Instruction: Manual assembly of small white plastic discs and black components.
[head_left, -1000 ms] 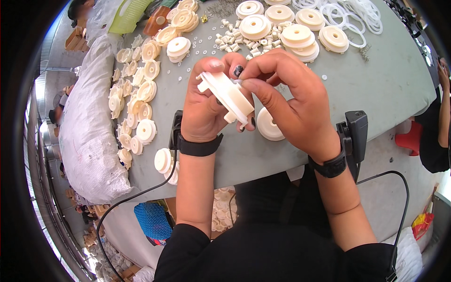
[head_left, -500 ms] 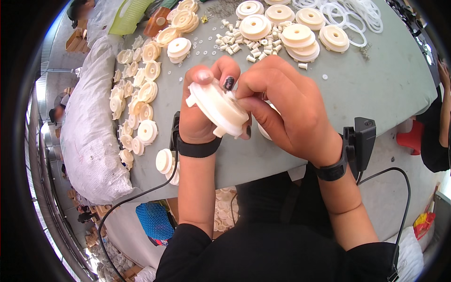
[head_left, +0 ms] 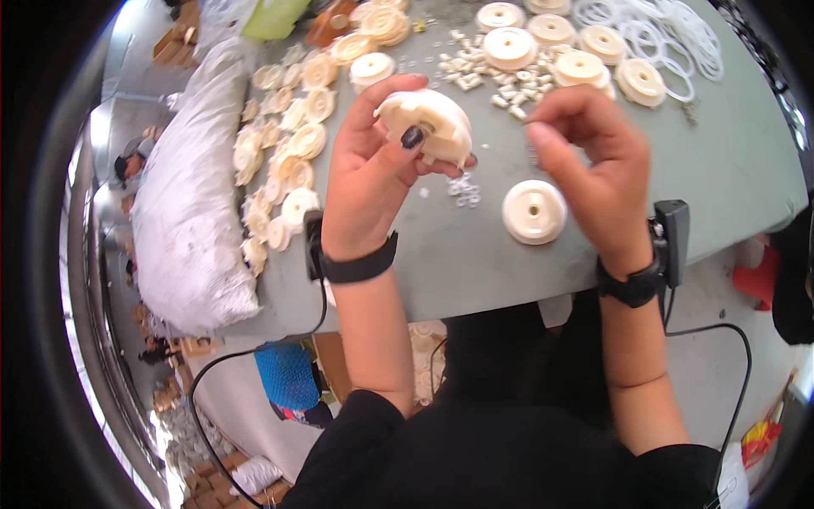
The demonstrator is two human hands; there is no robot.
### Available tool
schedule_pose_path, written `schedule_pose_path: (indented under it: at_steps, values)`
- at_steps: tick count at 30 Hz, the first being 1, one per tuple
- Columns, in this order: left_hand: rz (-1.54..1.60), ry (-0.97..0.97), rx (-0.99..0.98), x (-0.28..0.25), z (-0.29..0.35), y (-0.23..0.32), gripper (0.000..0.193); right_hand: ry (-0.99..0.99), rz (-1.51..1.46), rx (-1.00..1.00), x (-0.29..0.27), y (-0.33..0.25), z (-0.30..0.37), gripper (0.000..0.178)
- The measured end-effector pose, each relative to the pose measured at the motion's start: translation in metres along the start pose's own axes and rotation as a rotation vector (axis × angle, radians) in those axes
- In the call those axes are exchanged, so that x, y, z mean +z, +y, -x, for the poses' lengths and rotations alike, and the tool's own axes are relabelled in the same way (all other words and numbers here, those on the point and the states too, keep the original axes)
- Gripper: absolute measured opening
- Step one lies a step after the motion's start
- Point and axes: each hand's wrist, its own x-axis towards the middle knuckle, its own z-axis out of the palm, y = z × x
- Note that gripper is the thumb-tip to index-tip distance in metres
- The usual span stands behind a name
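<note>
My left hand [head_left: 373, 165] is closed around a cream plastic wheel part [head_left: 445, 119], raised above the table and tilted so its hollow, ribbed side shows. The thumb presses near its centre. My right hand [head_left: 598, 157] is apart from it, hovering near a heap of small cream bushings [head_left: 509, 81]. Its thumb and forefinger are bent with a slight gap at the tips, and nothing shows between them. Below that hand a flanged cream wheel [head_left: 534, 212] lies flat on the table. A few small clear washers [head_left: 464, 190] lie beneath the held part.
Several stacked cream wheels [head_left: 509, 48] stand at the back, beside white rubber rings [head_left: 678, 38]. Many cream discs [head_left: 292, 153] cover the table's left side, next to a large white sack [head_left: 191, 204]. A red stool [head_left: 755, 276] stands off the right edge.
My right hand has left the held part and moved right. My left hand has turned the part so its hollow side shows. The washers and flat wheel have come into fuller view.
</note>
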Motion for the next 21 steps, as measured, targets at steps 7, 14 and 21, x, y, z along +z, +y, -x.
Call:
schedule_pose_path:
  at_steps: [7,14,21]
  values:
    - [-1.171,0.699,-0.025,-0.022,0.102,0.042,0.048,0.076,-0.125,0.081,-0.010,0.002,-0.001,0.007]
    - [-1.481,0.742,-0.107,-0.045,0.177,-0.011,0.054,0.098,-0.092,0.078,-0.005,0.005,-0.003,0.011]
    - [-1.624,0.676,-0.284,-0.025,0.158,-0.005,0.052,0.109,-0.095,0.073,-0.006,0.007,-0.002,0.012]
